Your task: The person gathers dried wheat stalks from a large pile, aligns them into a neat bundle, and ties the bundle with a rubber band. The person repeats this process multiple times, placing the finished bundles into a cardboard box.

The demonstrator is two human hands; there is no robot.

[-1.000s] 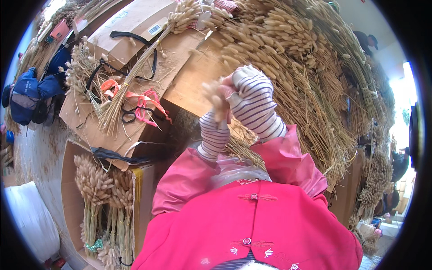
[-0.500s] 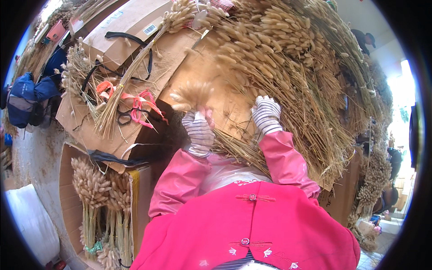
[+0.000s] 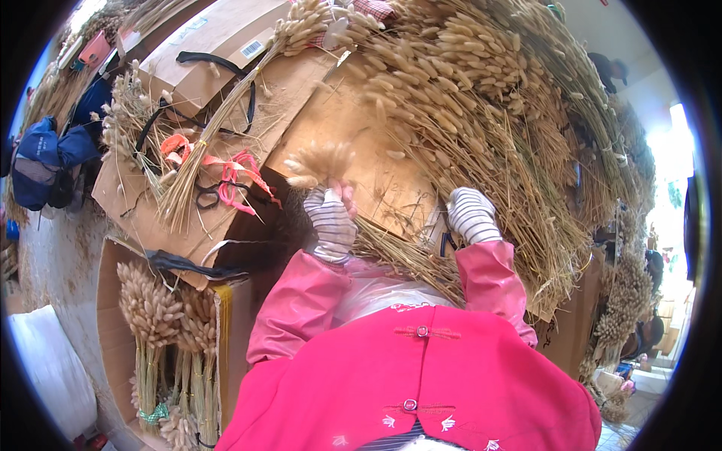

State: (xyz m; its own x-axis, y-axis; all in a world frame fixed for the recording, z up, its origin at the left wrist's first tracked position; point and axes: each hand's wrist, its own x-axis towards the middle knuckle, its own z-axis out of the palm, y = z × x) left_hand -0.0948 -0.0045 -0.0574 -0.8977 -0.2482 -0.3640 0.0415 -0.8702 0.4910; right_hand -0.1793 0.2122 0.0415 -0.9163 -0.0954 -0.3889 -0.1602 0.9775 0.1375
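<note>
My left hand (image 3: 331, 223), in a striped fingerless glove, is closed around a small bunch of dried bunny-tail grass (image 3: 322, 159). The fluffy heads stand up above the fist, and stems run down to the right across my lap. Right of it, my right hand (image 3: 474, 216), gloved the same way, is curled at the left edge of a big pile of dried bunny-tail grass (image 3: 481, 128). Its fingertips are hidden, so what they grip cannot be made out. A small dark blue thing (image 3: 447, 242) shows just beside that hand, too little to name.
A cardboard work surface (image 3: 361, 143) lies beyond my hands. On the left are a tied bunch of grass (image 3: 199, 154), pink ribbon (image 3: 244, 180) and black straps (image 3: 207, 58). An open box (image 3: 113, 316) at lower left holds upright bundles. A blue bag (image 3: 49, 165) sits far left.
My right hand has moved right and nearer to me, from over the cardboard to the pile's edge, and has curled. My left hand stays nearly still with its bunch.
</note>
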